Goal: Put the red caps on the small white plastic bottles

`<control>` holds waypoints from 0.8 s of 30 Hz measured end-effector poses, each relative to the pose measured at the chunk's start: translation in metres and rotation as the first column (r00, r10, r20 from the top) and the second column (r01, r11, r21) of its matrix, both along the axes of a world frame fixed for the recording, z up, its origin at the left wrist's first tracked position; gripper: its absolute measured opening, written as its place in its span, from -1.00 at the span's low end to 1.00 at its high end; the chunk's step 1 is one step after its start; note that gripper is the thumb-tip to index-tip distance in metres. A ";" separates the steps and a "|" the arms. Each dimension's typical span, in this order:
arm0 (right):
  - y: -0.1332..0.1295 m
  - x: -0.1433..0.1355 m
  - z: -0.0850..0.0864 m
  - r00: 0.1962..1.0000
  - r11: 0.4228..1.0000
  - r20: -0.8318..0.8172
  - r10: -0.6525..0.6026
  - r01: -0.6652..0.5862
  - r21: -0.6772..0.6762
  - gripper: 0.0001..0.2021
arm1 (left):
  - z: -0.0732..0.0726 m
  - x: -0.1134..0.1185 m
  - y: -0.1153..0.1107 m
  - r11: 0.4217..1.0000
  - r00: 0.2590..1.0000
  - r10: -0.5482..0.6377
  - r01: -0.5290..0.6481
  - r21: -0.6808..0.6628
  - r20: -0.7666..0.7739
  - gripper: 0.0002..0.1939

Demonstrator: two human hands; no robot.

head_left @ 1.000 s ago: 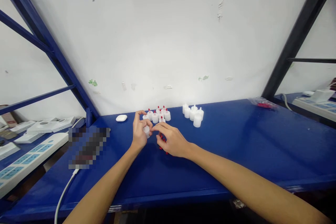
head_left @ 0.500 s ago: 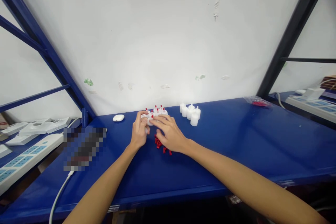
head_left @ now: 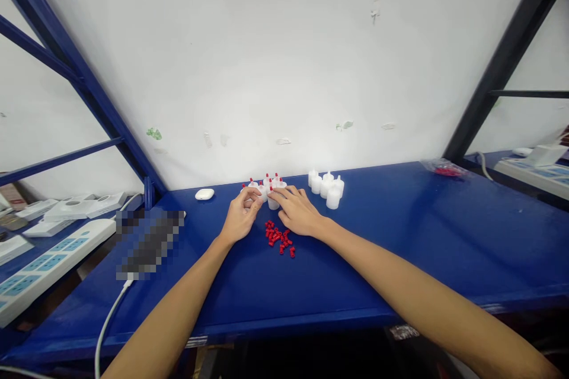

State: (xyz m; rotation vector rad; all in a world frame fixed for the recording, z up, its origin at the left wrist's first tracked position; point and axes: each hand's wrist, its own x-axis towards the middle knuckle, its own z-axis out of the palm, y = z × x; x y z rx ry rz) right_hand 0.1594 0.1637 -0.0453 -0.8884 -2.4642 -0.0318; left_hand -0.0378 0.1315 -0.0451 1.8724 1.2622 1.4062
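**Red-tipped bottles (head_left: 262, 194) and plain bottles (head_left: 333, 197), partway**

On the blue table (head_left: 422, 225), the finished share seemed to be the red-tipped cluster; the plain group (to the right) appeared left over, with loose red caps (head_left: 276, 236) scattered in front. The left hand (head_left: 240, 217) was half-curled beside the cluster, its grasp, if any, unclear. The right hand (head_left: 299, 211), fingers loosely extended, touched the front bottle (head_left: 273, 204); whether it gripped could not be told.

One head-worn camera looks forward and down at the nearby blue table (head_left: 435, 231)
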 end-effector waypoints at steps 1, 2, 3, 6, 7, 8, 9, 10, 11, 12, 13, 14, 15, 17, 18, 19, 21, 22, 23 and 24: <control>-0.001 0.000 0.001 1.000 1.000 -0.014 -0.011 0.011 0.012 -0.50 | 0.000 -0.001 0.001 1.000 1.000 0.002 -0.002 0.011 0.000 -0.69; -0.003 0.000 0.003 0.999 0.999 -0.038 -0.020 0.021 0.027 -0.51 | -0.001 -0.001 0.002 1.000 1.000 0.008 -0.008 0.027 0.004 -0.70; -0.005 0.000 0.004 0.997 0.999 -0.067 -0.023 0.026 0.042 -0.54 | -0.001 -0.001 0.002 0.999 1.000 0.016 -0.017 0.044 0.012 -0.71; -0.013 -0.002 0.008 0.989 0.998 -0.142 0.030 -0.022 0.060 -0.67 | 0.001 0.001 0.000 0.994 0.998 0.031 -0.037 0.102 0.061 -0.74; -0.016 -0.003 0.009 0.986 0.997 -0.154 0.067 -0.059 0.057 -0.72 | 0.002 0.003 -0.001 0.991 0.997 0.032 -0.042 0.124 0.076 -0.75; -0.019 -0.005 0.009 0.981 0.994 -0.163 0.105 -0.098 0.051 -0.75 | 0.004 0.005 -0.003 0.988 0.996 0.032 -0.044 0.147 0.088 -0.76; -0.022 -0.007 0.009 0.975 0.990 -0.171 0.141 -0.136 0.040 -0.77 | 0.006 0.007 -0.006 0.984 0.995 0.031 -0.047 0.171 0.095 -0.78; -0.024 -0.009 0.008 0.967 0.985 -0.184 0.173 -0.172 0.026 -0.76 | 0.008 0.010 -0.009 0.979 0.995 0.033 -0.052 0.196 0.097 -0.79; -0.026 -0.010 0.007 0.958 0.979 -0.202 0.202 -0.205 0.008 -0.75 | 0.010 0.012 -0.012 0.973 0.994 0.037 -0.058 0.221 0.098 -0.79; -0.028 -0.012 0.005 0.947 0.972 -0.227 0.226 -0.235 -0.015 -0.74 | 0.011 0.014 -0.014 0.967 0.994 0.038 -0.062 0.247 0.101 -0.79; -0.029 -0.014 0.004 0.934 0.964 -0.260 0.244 -0.263 -0.043 -0.73 | 0.013 0.016 -0.017 0.958 0.993 0.031 -0.063 0.278 0.118 -0.79; -0.031 -0.016 0.003 0.919 0.954 -0.299 0.257 -0.290 -0.073 -0.73 | 0.015 0.018 -0.018 0.948 0.987 0.013 -0.063 0.312 0.158 -0.79; -0.032 -0.017 0.002 0.902 0.943 -0.341 0.265 -0.316 -0.103 -0.72 | 0.016 0.020 -0.020 0.939 0.975 -0.017 -0.061 0.339 0.221 -0.79; -0.036 -0.021 0.002 0.867 0.922 -0.426 0.260 -0.354 -0.158 -0.72 | 0.019 0.025 -0.020 0.934 0.916 -0.091 -0.058 0.352 0.391 -0.78; -0.037 -0.023 0.002 0.848 0.912 -0.466 0.251 -0.368 -0.179 -0.74 | 0.020 0.027 -0.020 0.940 0.870 -0.121 -0.053 0.336 0.477 -0.77; -0.039 -0.025 0.003 0.830 0.905 -0.503 0.241 -0.380 -0.193 -0.78 | 0.021 0.030 -0.019 0.951 0.825 -0.138 -0.045 0.307 0.548 -0.75; -0.042 -0.028 0.005 0.786 0.897 -0.582 0.207 -0.390 -0.207 -0.89 | 0.023 0.035 -0.018 0.974 0.756 -0.138 -0.012 0.225 0.640 -0.78; -0.043 -0.029 0.006 0.754 0.893 -0.632 0.180 -0.394 -0.216 -0.94 | 0.024 0.037 -0.018 0.985 0.723 -0.129 0.011 0.175 0.678 -0.82; -0.044 -0.031 0.007 0.709 0.884 -0.691 0.137 -0.403 -0.238 -0.97 | 0.025 0.038 -0.018 0.992 0.686 -0.113 0.041 0.117 0.719 -0.85; -0.044 -0.032 0.009 0.650 0.861 -0.756 0.077 -0.425 -0.278 -0.98 | 0.026 0.039 -0.018 0.996 0.642 -0.090 0.076 0.054 0.762 -0.85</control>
